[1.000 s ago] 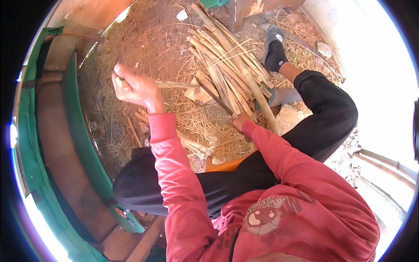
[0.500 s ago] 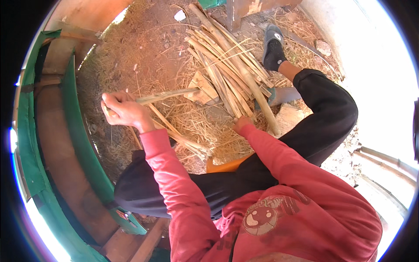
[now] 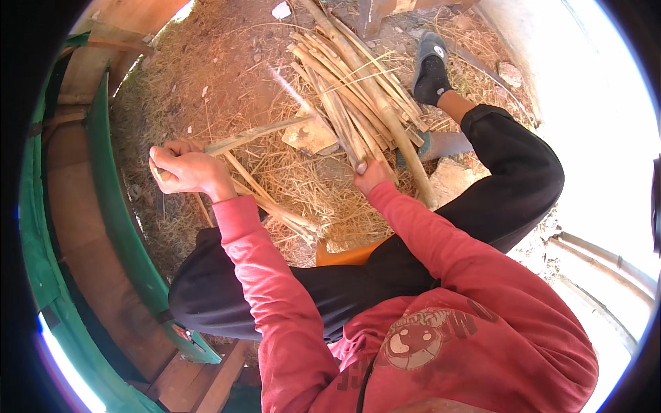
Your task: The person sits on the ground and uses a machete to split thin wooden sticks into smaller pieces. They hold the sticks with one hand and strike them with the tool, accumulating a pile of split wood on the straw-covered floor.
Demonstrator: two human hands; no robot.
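Left grip [image 3: 191,170] shifted leftward, clamped on stick [image 3: 258,133] | right grip [image 3: 373,176] clamped on knife [image 3: 293,91]

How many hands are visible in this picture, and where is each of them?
2. The left hand is at the left, gripping a pale stick; the right hand is near the middle, holding a motion-blurred long knife. No other hand shows.

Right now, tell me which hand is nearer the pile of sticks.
Right. The right hand is close by the lower end of the pile of sticks; the left hand is well off to its left, gripping a separate stick.
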